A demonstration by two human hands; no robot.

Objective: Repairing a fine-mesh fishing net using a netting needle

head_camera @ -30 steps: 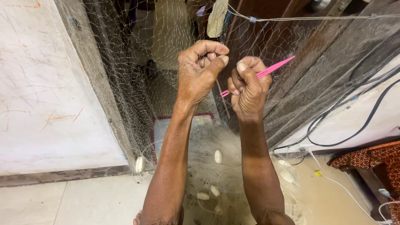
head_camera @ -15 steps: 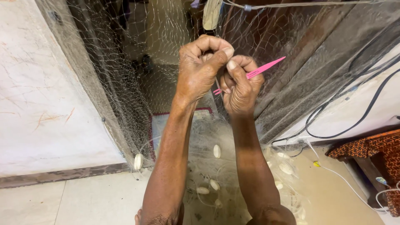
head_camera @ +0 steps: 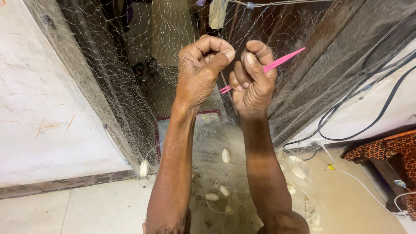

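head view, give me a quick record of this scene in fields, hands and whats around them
left hand: left hand raised, fist closed, pinching strands of the fishing net
right hand: right hand raised beside it, closed on a pink netting needle
needle: tilted, tip up to the right
net: hangs in front of a doorway, piled on the floor below
floats: white oval floats lie in the piled net
right side: black cables along the wall, patterned orange fabric

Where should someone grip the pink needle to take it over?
Probably by the free pointed end of the pink needle, coming from the upper right. The right hand covers its middle, and the short lower end sits tight between both hands, near the left hand.
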